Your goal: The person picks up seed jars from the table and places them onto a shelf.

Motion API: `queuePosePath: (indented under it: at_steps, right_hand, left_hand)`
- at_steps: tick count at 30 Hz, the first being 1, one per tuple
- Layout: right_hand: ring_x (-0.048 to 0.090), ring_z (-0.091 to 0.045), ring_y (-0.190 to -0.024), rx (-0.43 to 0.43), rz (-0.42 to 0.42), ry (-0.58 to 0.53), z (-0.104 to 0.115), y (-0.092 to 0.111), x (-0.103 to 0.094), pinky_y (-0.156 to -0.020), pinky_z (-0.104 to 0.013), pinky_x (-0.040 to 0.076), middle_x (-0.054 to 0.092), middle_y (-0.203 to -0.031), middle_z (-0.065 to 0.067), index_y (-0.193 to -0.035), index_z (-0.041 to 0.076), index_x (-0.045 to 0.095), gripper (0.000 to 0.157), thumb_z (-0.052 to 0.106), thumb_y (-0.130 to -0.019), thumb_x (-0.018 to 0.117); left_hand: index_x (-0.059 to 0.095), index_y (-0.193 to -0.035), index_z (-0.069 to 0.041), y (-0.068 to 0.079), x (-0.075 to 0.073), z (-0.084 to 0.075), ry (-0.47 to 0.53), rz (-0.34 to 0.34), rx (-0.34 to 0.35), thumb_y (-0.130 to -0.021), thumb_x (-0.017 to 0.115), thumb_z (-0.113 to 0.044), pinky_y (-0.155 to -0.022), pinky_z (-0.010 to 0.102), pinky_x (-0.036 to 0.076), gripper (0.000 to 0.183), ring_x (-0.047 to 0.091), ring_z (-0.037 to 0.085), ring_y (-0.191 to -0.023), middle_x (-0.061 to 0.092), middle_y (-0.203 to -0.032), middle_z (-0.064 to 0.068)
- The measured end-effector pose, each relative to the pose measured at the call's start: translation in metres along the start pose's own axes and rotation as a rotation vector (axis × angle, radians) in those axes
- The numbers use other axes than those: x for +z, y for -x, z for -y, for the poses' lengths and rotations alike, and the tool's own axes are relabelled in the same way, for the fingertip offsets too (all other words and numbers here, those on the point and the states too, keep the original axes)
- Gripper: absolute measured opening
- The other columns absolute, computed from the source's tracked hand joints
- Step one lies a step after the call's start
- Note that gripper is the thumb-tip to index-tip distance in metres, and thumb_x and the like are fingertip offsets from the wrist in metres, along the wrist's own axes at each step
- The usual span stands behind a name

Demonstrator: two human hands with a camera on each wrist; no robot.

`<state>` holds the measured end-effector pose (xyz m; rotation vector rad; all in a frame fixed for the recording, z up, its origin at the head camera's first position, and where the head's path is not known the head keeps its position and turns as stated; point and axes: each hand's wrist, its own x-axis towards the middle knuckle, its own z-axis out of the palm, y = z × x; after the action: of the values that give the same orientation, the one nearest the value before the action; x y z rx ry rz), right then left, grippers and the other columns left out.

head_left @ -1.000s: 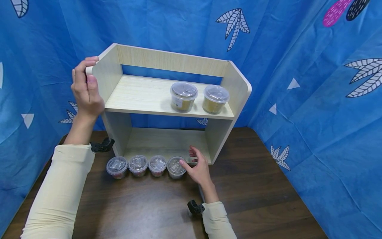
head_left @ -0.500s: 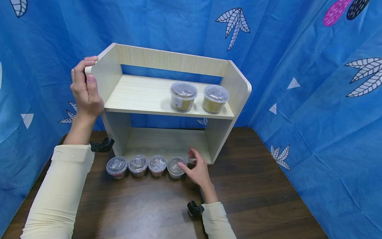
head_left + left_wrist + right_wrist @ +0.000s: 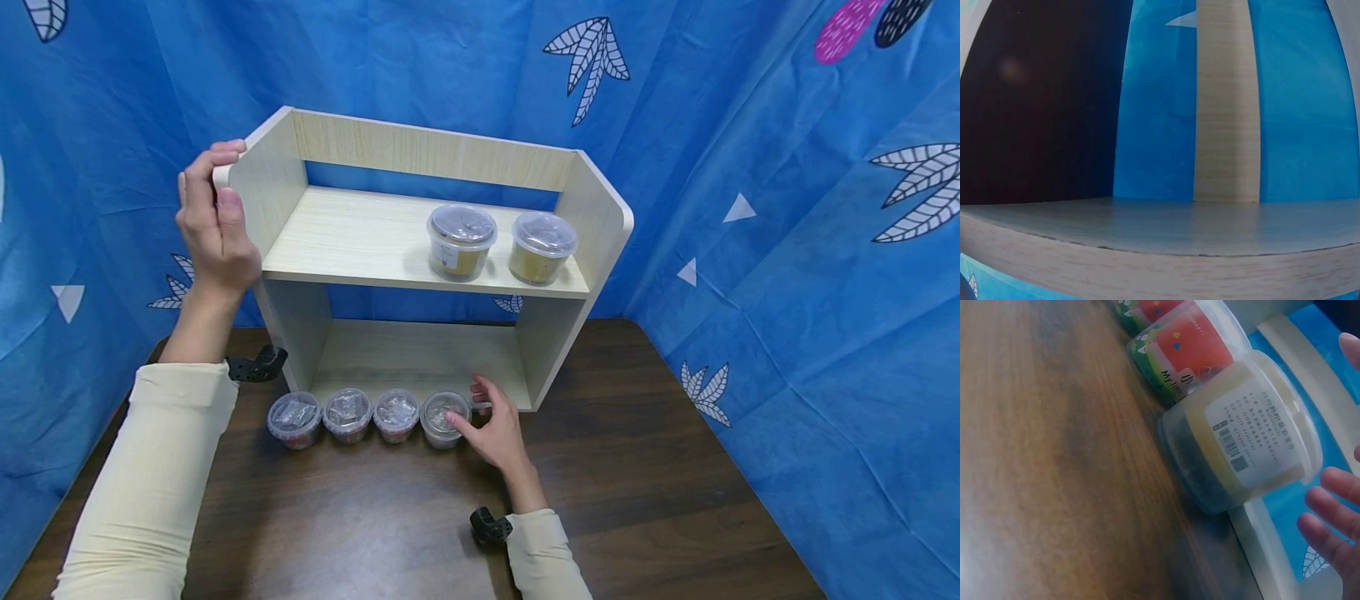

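A pale wood two-tier shelf [image 3: 420, 354] stands on the table. My left hand [image 3: 213, 212] grips the upper front edge of its left side panel, fingers over the top and thumb in front. In front of the lower tier is a row of several small clear plastic tubs with lids. At its right end is a tub [image 3: 444, 421]; in the right wrist view this tub [image 3: 1250, 437] shows a white barcode label. Beside it is my right hand [image 3: 495, 425], fingers spread and loosely bent, thumb over the lid. Whether the thumb touches the lid I cannot tell.
Two lidded tubs with yellow contents, one [image 3: 462, 242] left of the other [image 3: 542, 248], stand on the upper tier's right half. Farther left in the row are tubs with red labels [image 3: 1188, 347]. Blue patterned cloth [image 3: 450, 50] hangs behind the dark wooden table [image 3: 637, 467].
My right hand has drifted slightly left and down, its thumb farther over the right-end tub's lid. The left hand stays on the shelf, and the tubs have not moved.
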<state>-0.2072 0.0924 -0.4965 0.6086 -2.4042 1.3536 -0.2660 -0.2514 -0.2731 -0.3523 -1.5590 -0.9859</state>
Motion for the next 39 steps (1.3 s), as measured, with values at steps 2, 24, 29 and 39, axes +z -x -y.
queuePosePath:
  at_steps: [2, 24, 29, 39]
  right_hand:
    - [0.064, -0.029, -0.099, 0.003, -0.001, 0.000, 0.000, 0.001, 0.000, -0.075, -0.043, 0.056, 0.065, -0.116, -0.020, -0.136, 0.003, 0.053, 0.069, 0.036, -0.081, 0.078]
    - [0.063, -0.028, -0.102, 0.044, 0.026, -0.004, -0.007, 0.006, 0.007, -0.078, -0.043, 0.056, 0.065, -0.115, -0.020, -0.136, -0.002, 0.053, 0.074, 0.037, -0.079, 0.080]
    - [0.064, -0.025, -0.101, 0.036, 0.027, 0.009, -0.009, 0.007, 0.008, -0.076, -0.038, 0.056, 0.067, -0.113, -0.014, -0.135, 0.000, 0.054, 0.073, 0.037, -0.078, 0.080]
    - [0.063, -0.024, -0.101, 0.066, 0.056, 0.016, -0.009, 0.010, 0.009, -0.076, -0.035, 0.056, 0.066, -0.113, -0.010, -0.136, -0.001, 0.053, 0.076, 0.036, -0.077, 0.081]
  left_hand:
    - [0.057, -0.119, -0.001, 0.000, -0.001, 0.000, 0.001, -0.001, -0.001, -0.089, 0.036, -0.030, -0.100, 0.031, 0.045, 0.046, 0.053, 0.016, -0.120, 0.062, -0.130, 0.002]
    - [0.057, -0.119, -0.002, 0.000, 0.001, 0.000, -0.001, 0.003, -0.004, -0.089, 0.037, -0.028, -0.100, 0.032, 0.045, 0.045, 0.053, 0.016, -0.120, 0.062, -0.130, 0.000]
    - [0.057, -0.119, -0.002, 0.000, 0.001, 0.001, 0.001, 0.001, -0.004, -0.089, 0.037, -0.029, -0.100, 0.031, 0.045, 0.045, 0.054, 0.016, -0.120, 0.062, -0.130, 0.001]
    - [0.057, -0.119, -0.003, -0.001, 0.001, 0.000, -0.002, 0.003, -0.010, -0.089, 0.037, -0.029, -0.100, 0.031, 0.045, 0.045, 0.054, 0.015, -0.120, 0.062, -0.130, 0.000]
